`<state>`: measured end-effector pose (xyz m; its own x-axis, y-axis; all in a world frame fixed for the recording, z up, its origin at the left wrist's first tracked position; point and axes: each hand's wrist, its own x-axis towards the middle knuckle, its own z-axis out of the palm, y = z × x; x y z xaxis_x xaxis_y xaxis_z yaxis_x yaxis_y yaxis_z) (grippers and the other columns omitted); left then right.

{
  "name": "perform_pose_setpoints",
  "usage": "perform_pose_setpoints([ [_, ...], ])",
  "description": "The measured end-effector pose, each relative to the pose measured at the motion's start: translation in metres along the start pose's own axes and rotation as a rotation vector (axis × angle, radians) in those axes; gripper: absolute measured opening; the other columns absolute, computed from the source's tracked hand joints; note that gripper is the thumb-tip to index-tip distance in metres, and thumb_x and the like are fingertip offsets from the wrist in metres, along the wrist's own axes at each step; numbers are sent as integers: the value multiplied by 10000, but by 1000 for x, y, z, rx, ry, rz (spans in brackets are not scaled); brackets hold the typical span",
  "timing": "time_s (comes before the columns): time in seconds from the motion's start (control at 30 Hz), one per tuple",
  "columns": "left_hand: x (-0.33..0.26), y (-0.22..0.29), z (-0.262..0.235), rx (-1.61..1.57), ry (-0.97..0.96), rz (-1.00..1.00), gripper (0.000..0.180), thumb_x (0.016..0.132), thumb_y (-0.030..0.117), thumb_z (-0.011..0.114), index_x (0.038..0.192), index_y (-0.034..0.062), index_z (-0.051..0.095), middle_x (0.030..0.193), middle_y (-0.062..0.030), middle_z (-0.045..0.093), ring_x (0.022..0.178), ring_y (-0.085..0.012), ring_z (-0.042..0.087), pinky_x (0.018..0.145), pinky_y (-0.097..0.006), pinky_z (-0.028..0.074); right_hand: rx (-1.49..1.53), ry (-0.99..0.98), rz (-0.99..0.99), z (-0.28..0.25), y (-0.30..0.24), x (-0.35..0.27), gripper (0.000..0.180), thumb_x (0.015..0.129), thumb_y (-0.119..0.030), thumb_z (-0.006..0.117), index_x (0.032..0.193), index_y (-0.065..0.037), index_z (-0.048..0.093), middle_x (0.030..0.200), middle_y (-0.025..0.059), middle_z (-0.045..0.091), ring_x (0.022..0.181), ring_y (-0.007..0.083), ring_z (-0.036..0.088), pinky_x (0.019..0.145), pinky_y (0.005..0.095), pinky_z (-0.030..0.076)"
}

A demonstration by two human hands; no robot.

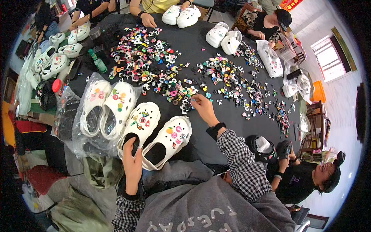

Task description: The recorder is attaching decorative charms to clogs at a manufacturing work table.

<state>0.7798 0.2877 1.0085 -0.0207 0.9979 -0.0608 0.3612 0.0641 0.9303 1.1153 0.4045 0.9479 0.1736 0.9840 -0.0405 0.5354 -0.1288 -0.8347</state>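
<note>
Grey sweatshirt [201, 208] fills the lower frame, nearest the cam; checked sleeves run up from it to both hands.

Black table [201, 42] is the biggest surface, rounded near edge just ahead of the lap. Charm scatter [154, 58] covers its centre and far half; bare cloth only in a strip btwn the shoes and the near rim, right of the clogs.

White clog pair [154, 133] sits at the near-left edge, long axes running from heels at the rim up and slightly right to the toes, several charms already on the uppers. Second pair, bagged clogs [104, 108], lies just left, touching or nearly so.

Left hand [133, 162] is at the heel of the left clog of the pair, fingers curled over the heel opening, gripping the rim. Closed on it.

Right hand [204, 108] reaches fwd and right of the clog toes, well apart from the L hand, fingertips pinched at the near fringe of the charm pile. Small charm [192, 99] seems held btwn thumb and finger; too small to be sure.

R hand nearer the charms, L nearer the clogs. Path from pinch back to the clog toe runs down-left, short, over loose charms only.
</note>
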Motion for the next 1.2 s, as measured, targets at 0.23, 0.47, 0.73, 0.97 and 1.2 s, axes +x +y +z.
perform_pose_setpoints([
  [0.23, -13, 49, 3, 151, 77, 152, 194, 893, 6, 515, 1063, -8, 608, 1143, -142, 584, 1094, -276, 543, 980, -356, 386, 458, -129, 92, -7, -7, -46, 200, 881, -81, 628, 1053, 18, 601, 827, 33, 610, 691, 78, 584, 609, 243, 475],
  [0.47, -16, 31, 13, -396, -349, -179, 279, 931, 11, 492, 1195, -32, 570, 1230, -127, 569, 1161, -225, 534, 1003, -320, 392, 600, -228, 196, -1, -32, -83, 192, 923, -120, 593, 1035, 34, 615, 892, 47, 637, 815, 109, 617, 747, 248, 511],
  [0.73, 0, -24, 42, -1142, -435, -768, 354, 949, 135, 545, 1268, -6, 485, 1284, -96, 526, 1204, -212, 498, 1048, -350, 391, 673, -328, 185, 12, -58, -99, 175, 897, -84, 637, 1035, 19, 609, 967, 72, 665, 905, 132, 640, 794, 262, 513],
  [0.97, 8, -27, 67, -1274, -347, -829, 245, 945, 186, 584, 1109, 8, 549, 1151, -86, 575, 1100, -203, 542, 978, -349, 431, 550, -451, 194, 17, -61, -101, 181, 887, -50, 639, 1050, 24, 612, 995, 47, 655, 923, 105, 617, 805, 252, 494],
  [1.2, 11, -33, 73, -1225, -263, -856, 220, 927, 113, 588, 1097, -19, 542, 1108, -105, 579, 1055, -216, 556, 943, -337, 462, 419, -416, 107, 23, -57, -93, 190, 860, -96, 676, 1011, 6, 624, 896, 30, 650, 803, 100, 612, 734, 248, 507],
])
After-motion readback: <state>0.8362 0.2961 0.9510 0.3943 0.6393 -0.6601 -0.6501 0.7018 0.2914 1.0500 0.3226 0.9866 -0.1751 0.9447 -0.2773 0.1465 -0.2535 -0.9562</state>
